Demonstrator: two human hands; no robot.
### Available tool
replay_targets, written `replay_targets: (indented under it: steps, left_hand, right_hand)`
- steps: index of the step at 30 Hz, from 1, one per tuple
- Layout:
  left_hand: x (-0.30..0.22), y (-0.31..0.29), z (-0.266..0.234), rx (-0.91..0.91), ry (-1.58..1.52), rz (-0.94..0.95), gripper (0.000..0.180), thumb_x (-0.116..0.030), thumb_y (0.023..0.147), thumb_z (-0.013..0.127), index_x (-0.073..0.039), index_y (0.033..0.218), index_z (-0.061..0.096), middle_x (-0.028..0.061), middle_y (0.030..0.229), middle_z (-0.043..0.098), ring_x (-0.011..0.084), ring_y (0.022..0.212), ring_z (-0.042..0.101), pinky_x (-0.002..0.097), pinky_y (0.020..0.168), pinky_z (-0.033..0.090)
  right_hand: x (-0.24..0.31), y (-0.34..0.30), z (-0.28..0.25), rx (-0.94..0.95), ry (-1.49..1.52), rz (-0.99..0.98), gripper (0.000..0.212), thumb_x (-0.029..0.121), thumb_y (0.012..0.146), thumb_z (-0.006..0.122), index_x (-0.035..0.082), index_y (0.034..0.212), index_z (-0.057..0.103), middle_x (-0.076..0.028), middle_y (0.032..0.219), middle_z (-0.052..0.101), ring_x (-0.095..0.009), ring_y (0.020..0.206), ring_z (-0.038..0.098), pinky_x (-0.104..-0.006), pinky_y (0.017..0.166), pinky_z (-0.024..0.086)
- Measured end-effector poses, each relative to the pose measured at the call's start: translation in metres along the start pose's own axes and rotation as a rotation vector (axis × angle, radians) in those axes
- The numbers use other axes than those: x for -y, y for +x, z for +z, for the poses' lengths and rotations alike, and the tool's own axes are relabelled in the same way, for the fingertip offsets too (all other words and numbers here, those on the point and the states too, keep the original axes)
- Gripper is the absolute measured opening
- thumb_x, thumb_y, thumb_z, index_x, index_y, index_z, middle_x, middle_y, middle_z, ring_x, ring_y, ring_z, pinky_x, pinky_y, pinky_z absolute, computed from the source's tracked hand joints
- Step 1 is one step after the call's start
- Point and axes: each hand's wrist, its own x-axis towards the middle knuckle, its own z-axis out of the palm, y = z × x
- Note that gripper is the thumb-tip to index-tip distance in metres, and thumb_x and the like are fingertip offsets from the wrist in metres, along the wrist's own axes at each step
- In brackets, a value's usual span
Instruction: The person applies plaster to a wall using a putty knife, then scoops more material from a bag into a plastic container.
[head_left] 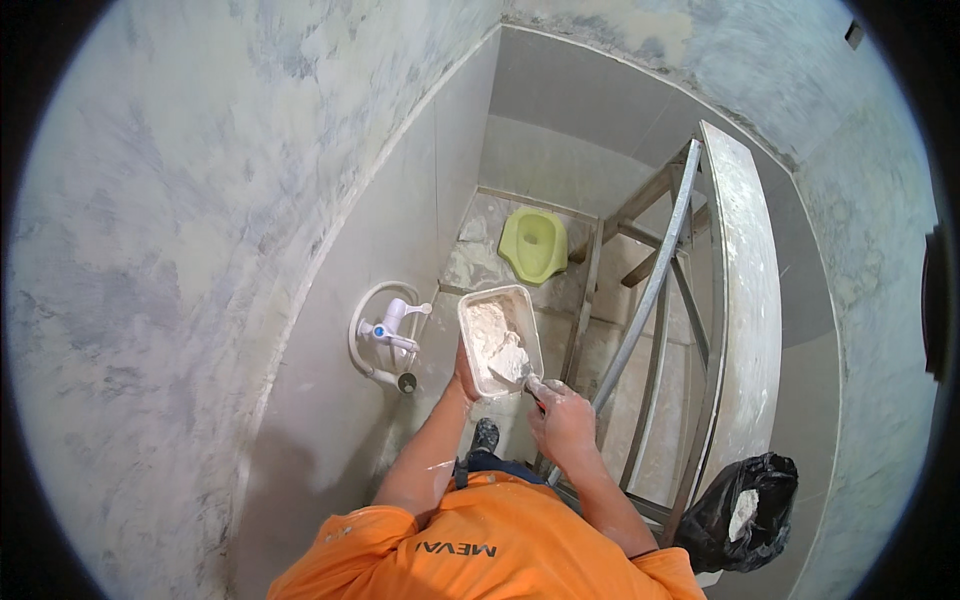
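My left hand [463,372] is closed around the left side of a white rectangular plastic tub [536,342], supporting it in front of my body. Off-white putty [488,325] lies in the tub, heaped and smeared along its walls. My right hand [563,422], dusted with putty, grips the short handle of a putty knife [527,372] at the tub's near right corner. The knife's blade sits inside the tub, coated with putty.
A trestle scaffold with a plank [742,300] stands at my right. A black plastic bag [745,515] sits at its near end. Left, a white tap [392,328] with a hose projects from the tiled wall. A yellow-green squat toilet pan [533,246] lies ahead on the floor.
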Motion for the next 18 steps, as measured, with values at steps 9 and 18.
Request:
replay_targets:
  steps: [9,18]
  left_hand:
    - [0.07,-0.022,0.109,-0.086,0.163,0.034,0.059,-0.053,0.105,0.04,-0.011,0.146,0.052,0.0058,0.14,0.061,0.0249,0.125,0.061,0.0433,0.107,0.05]
    - [0.089,-0.03,0.111,-0.236,0.263,0.025,0.06,-0.055,0.104,0.04,-0.012,0.145,0.054,0.0095,0.136,0.065,0.0295,0.12,0.065,0.0487,0.105,0.053]
  right_hand:
    - [0.0,-0.028,-0.079,-0.046,-0.003,0.048,0.042,0.016,0.086,0.07,0.01,0.128,0.068,-0.017,0.105,0.07,-0.038,0.092,0.069,-0.0482,0.081,0.057]
    - [-0.011,-0.043,-0.118,0.026,0.142,0.066,0.043,0.019,0.088,0.066,0.006,0.129,0.067,-0.027,0.092,0.069,-0.045,0.089,0.068,-0.0513,0.08,0.056]
